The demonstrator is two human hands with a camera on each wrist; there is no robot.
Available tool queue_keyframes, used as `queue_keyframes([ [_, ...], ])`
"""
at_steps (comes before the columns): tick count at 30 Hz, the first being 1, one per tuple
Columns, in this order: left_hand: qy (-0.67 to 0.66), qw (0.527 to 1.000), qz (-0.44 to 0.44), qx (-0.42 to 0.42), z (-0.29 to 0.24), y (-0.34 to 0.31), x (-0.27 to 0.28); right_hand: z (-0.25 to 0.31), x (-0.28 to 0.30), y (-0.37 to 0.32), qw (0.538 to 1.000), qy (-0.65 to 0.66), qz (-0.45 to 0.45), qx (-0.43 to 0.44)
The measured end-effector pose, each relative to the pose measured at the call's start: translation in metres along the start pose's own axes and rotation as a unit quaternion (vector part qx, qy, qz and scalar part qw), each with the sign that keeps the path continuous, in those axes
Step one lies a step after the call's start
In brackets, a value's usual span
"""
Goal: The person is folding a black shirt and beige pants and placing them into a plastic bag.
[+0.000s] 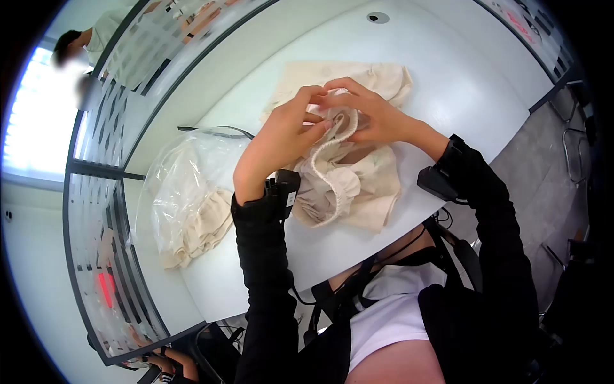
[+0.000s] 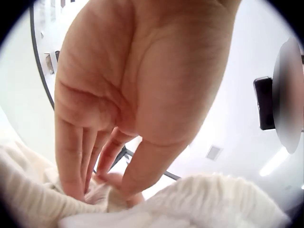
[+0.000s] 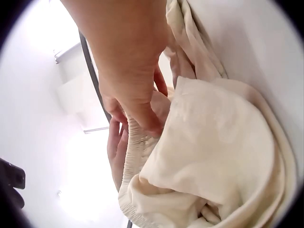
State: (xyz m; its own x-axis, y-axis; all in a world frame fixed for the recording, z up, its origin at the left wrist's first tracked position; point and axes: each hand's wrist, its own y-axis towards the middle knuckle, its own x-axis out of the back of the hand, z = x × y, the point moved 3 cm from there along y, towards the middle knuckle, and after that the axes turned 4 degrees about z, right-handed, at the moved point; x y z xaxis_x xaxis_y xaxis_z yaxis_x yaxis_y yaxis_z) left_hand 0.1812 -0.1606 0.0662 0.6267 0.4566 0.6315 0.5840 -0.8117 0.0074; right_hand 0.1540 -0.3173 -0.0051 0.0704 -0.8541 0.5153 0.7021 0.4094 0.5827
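Note:
A cream cloth cover [image 1: 377, 185] with a gathered elastic edge [image 1: 329, 179] lies spread and crumpled on the white table, its far part flat behind the hands. My left hand [image 1: 281, 137] pinches the gathered edge between thumb and fingers; in the left wrist view, its fingertips sink into the folds. From the other side, my right hand [image 1: 377, 115] pinches the same edge, thumb inside the band in the right wrist view. Both hands meet close together above the cloth, and a raised loop of the band hangs down from them. The fabric hides some fingertips.
Left of the cloth stands a clear plastic bag [image 1: 182, 166] beside more bunched cream fabric [image 1: 204, 233]. A cable hole [image 1: 378, 18] is set in the white table [image 1: 448, 77] at the far side. Low partitions [image 1: 102, 192] border it, with another person [image 1: 105, 38] beyond.

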Motion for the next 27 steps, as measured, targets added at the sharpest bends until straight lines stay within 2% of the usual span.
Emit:
queue_keyframes([
  [3,0.054,0.998,0.014,0.038,-0.003,-0.006,0.008,-0.003,0.004,-0.001,0.997,0.043,0.036,-0.057],
  [5,0.156,0.987,-0.004,-0.027,0.003,-0.011,0.015,-0.006,0.005,0.001,0.997,0.042,-0.020,-0.057],
  [7,0.166,0.986,-0.004,-0.020,-0.002,-0.018,0.022,-0.006,0.011,0.002,0.989,0.094,-0.031,-0.113],
  [10,0.151,0.987,-0.042,-0.032,-0.021,-0.036,0.030,-0.010,0.016,0.001,0.993,0.079,-0.030,-0.086],
  [13,0.158,0.985,-0.031,-0.055,-0.041,-0.059,0.034,0.003,0.023,0.003,0.996,0.062,-0.028,-0.053],
  [15,0.151,0.987,-0.005,-0.052,-0.042,-0.067,0.026,0.002,0.025,0.000,0.997,0.067,-0.016,-0.019],
  [18,0.164,0.981,0.103,-0.023,-0.023,-0.078,-0.006,0.005,0.025,0.000,0.998,0.063,-0.013,0.016],
  [20,0.142,0.972,0.183,-0.035,-0.006,-0.087,-0.026,0.011,0.025,0.000,0.996,0.084,-0.005,0.004],
  [21,0.134,0.972,0.192,-0.030,-0.003,-0.093,-0.034,0.013,0.025,0.001,0.996,0.094,0.001,-0.003],
  [23,0.135,0.975,0.173,-0.017,0.000,-0.100,-0.043,0.004,0.022,0.000,0.997,0.066,0.001,-0.040],
  [26,0.153,0.981,0.112,-0.041,0.007,-0.111,-0.049,-0.010,0.018,-0.003,0.994,0.022,0.030,-0.102],
  [27,0.135,0.981,0.126,-0.052,0.011,-0.114,-0.050,-0.013,0.017,-0.004,0.992,0.005,0.043,-0.122],
])
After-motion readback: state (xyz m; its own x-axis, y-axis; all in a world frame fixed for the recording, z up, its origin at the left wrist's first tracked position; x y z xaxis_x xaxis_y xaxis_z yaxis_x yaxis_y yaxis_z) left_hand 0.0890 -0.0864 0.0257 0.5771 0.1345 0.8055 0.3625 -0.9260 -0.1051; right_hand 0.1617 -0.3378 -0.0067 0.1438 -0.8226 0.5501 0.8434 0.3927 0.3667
